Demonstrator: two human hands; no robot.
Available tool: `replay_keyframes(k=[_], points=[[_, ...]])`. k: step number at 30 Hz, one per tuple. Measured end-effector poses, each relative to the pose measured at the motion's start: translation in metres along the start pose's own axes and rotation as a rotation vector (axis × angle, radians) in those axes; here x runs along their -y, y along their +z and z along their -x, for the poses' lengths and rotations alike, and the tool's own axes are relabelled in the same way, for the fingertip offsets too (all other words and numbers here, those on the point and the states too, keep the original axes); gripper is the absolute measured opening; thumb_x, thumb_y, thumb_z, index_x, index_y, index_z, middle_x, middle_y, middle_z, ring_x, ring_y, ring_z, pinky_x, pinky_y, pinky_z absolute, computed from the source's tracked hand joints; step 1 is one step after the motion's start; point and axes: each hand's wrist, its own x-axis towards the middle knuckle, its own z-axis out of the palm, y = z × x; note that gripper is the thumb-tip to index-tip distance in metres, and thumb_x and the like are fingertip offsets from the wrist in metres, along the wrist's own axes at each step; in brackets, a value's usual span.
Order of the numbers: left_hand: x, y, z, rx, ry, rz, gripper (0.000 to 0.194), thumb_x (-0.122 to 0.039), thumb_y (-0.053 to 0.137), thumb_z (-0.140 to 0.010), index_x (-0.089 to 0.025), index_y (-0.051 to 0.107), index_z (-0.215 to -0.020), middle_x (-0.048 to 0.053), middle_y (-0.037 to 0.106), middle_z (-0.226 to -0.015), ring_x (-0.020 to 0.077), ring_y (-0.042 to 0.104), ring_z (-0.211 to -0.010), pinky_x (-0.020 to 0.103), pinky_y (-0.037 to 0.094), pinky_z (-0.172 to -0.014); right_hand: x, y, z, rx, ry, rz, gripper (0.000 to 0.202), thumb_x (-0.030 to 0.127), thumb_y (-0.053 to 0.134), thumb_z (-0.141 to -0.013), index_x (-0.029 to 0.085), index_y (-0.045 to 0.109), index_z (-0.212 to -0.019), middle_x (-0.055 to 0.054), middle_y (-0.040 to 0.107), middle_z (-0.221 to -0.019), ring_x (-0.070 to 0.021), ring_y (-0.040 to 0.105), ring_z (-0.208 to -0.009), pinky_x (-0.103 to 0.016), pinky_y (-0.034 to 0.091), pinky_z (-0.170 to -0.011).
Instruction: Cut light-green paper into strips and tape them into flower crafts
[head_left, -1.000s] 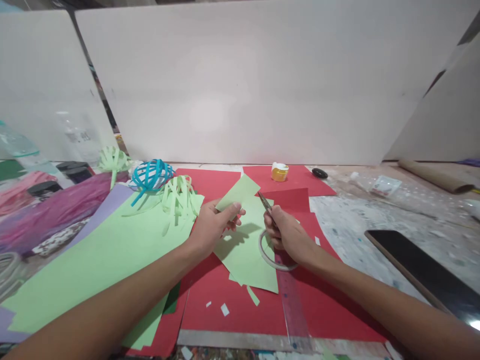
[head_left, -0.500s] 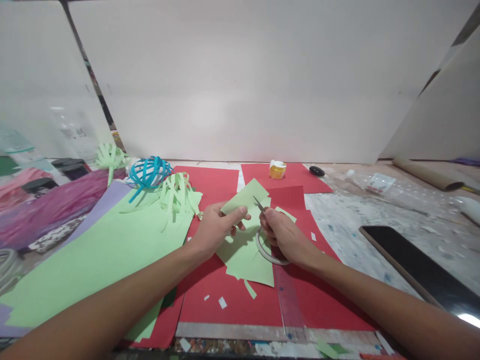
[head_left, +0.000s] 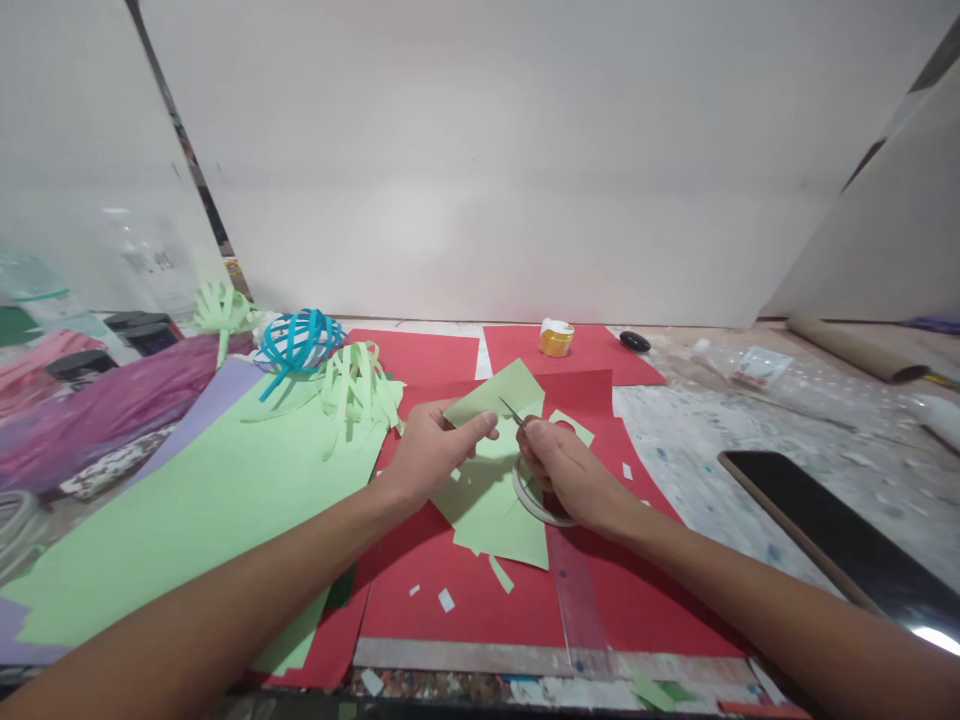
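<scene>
My left hand (head_left: 442,445) pinches a piece of light green paper (head_left: 504,388) between thumb and fingers, tilted up above the table. In my right hand (head_left: 562,460) is a pair of scissors (head_left: 512,411), its pointed blades aimed up and left, in front of the held paper. The handles are hidden in my fist. Under both hands lies another green paper (head_left: 502,530) on red sheets (head_left: 465,620). A roll of tape (head_left: 529,505) sits just below my right hand, partly covered by it. A clear ruler (head_left: 581,610) lies nearer me.
Large green sheets (head_left: 225,490) spread at left, bearing a green paper-strip bundle (head_left: 356,385) and a blue strip ball (head_left: 304,342). A glue pot (head_left: 556,338) and a black oval object (head_left: 634,341) stand behind. At right lie a phone (head_left: 825,520) and a plastic bottle (head_left: 795,375).
The scissors have shifted slightly left, and their blades now point more to the left. The held green paper has tilted a little. Both hands keep their grip.
</scene>
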Motion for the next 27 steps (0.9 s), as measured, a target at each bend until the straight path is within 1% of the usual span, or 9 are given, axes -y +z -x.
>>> replay_keyframes(k=[3, 10, 17, 22, 27], points=[[-0.0008, 0.0004, 0.0002, 0.006, 0.005, 0.006, 0.032, -0.046, 0.065, -0.079, -0.016, 0.067, -0.069, -0.004, 0.042, -0.048, 0.0079, 0.037, -0.046, 0.021, 0.030, -0.046, 0.0002, -0.0003, 0.0005, -0.014, -0.015, -0.002, 0.048, 0.063, 0.028, -0.094, 0.022, 0.031, -0.070, 0.006, 0.023, -0.063, -0.0093, 0.017, -0.050, -0.024, 0.017, -0.043], [-0.0032, 0.0013, 0.0006, 0.005, 0.009, 0.009, 0.032, -0.046, 0.066, -0.077, -0.015, 0.066, -0.067, -0.004, 0.043, -0.049, 0.0085, 0.038, -0.047, 0.022, 0.032, -0.047, -0.0012, -0.0005, 0.0013, -0.016, -0.018, -0.023, 0.049, 0.063, 0.032, -0.093, 0.022, 0.030, -0.068, 0.006, 0.021, -0.062, -0.0090, 0.016, -0.050, -0.024, 0.015, -0.042], [-0.0083, 0.0026, 0.0027, 0.017, 0.006, -0.024, 0.031, -0.044, 0.066, -0.076, -0.015, 0.066, -0.065, -0.005, 0.042, -0.047, 0.0087, 0.038, -0.047, 0.022, 0.033, -0.048, -0.0008, -0.0006, 0.0004, -0.029, -0.008, -0.027, 0.050, 0.065, 0.033, -0.092, 0.022, 0.031, -0.067, 0.006, 0.021, -0.060, -0.0090, 0.016, -0.048, -0.023, 0.015, -0.042], [-0.0071, 0.0033, 0.0038, 0.058, 0.006, -0.046, 0.031, -0.044, 0.065, -0.077, -0.015, 0.066, -0.067, -0.004, 0.043, -0.048, 0.0085, 0.038, -0.046, 0.022, 0.033, -0.047, -0.0020, -0.0007, 0.0003, -0.047, -0.005, -0.027, 0.050, 0.066, 0.033, -0.091, 0.022, 0.032, -0.066, 0.006, 0.022, -0.060, -0.0090, 0.017, -0.048, -0.024, 0.016, -0.041], [-0.0056, 0.0033, 0.0034, 0.069, 0.002, -0.057, 0.031, -0.045, 0.065, -0.076, -0.015, 0.067, -0.067, -0.005, 0.043, -0.048, 0.0082, 0.039, -0.045, 0.021, 0.033, -0.045, -0.0020, -0.0008, 0.0007, -0.023, -0.019, -0.037, 0.051, 0.065, 0.033, -0.091, 0.022, 0.032, -0.065, 0.006, 0.022, -0.059, -0.0092, 0.017, -0.048, -0.024, 0.016, -0.042]])
